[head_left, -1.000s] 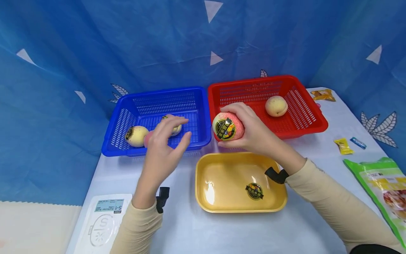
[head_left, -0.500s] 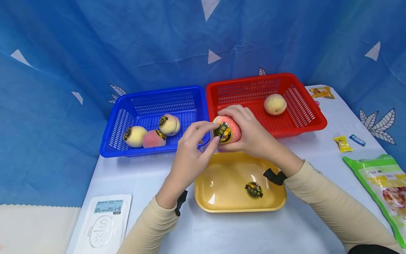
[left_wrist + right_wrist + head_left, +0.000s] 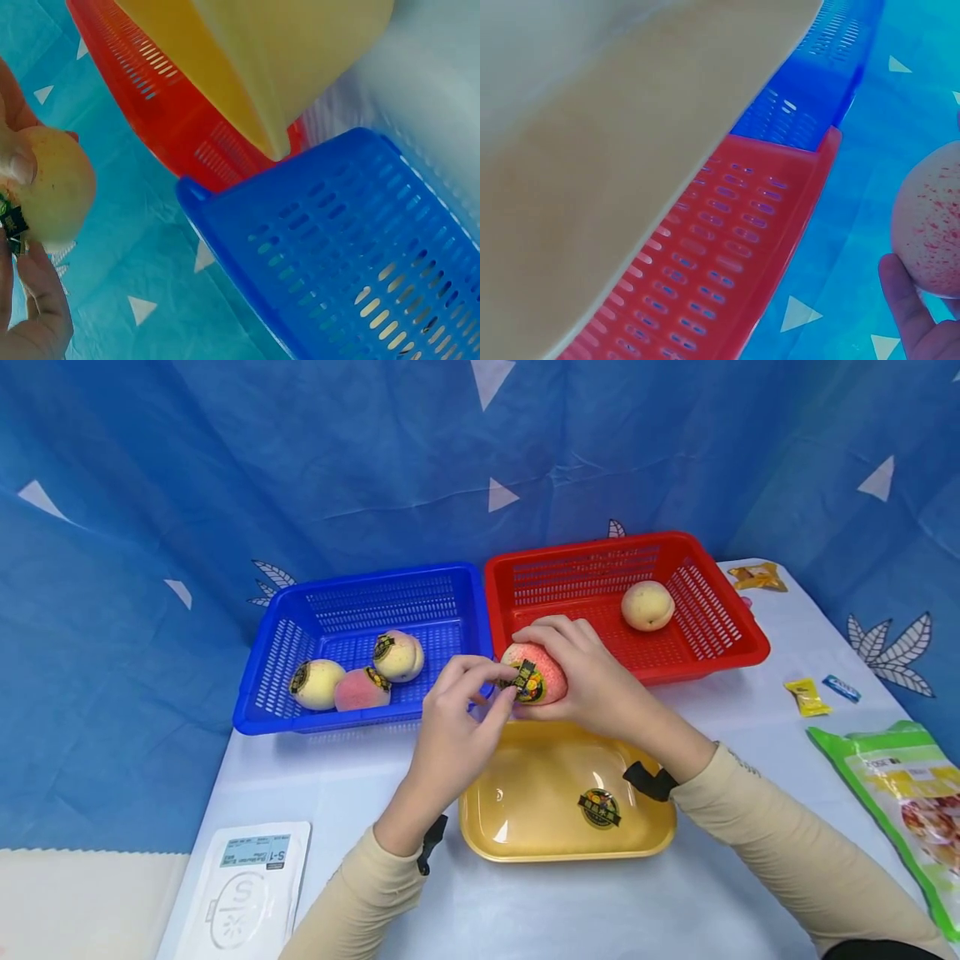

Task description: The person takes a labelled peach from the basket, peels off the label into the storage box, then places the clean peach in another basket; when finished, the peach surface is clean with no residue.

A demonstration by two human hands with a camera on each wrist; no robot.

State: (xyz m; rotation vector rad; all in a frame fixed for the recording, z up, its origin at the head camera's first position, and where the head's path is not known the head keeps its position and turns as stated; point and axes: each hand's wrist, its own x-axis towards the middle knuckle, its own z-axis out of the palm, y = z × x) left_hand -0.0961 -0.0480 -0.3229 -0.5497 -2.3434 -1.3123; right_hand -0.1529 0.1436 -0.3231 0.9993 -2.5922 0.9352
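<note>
My right hand (image 3: 581, 672) grips a pink-and-cream peach (image 3: 551, 678) above the back edge of the gold tray (image 3: 540, 793). The peach carries a round black sticker (image 3: 531, 683) with coloured fruit on it. At that sticker my left hand (image 3: 459, 718) pinches an edge between thumb and forefinger. The left wrist view shows the sticker (image 3: 13, 221) at the fingertips, beside the bare cream side of the peach (image 3: 64, 187). A similar sticker (image 3: 599, 808) lies in the tray. From the right wrist, the speckled peach (image 3: 934, 221) shows with a fingertip against it.
The blue basket (image 3: 360, 578) at back left holds three peaches with stickers. Beside it, the red basket (image 3: 585, 552) holds one plain peach (image 3: 647, 606). Wrapped sweets and a green bag (image 3: 900, 802) lie at right, a white packet (image 3: 243, 885) at front left.
My left hand has moved right from over the blue basket to the peach, and its thumb and forefinger have closed on the sticker. My right hand keeps its grip on the peach.
</note>
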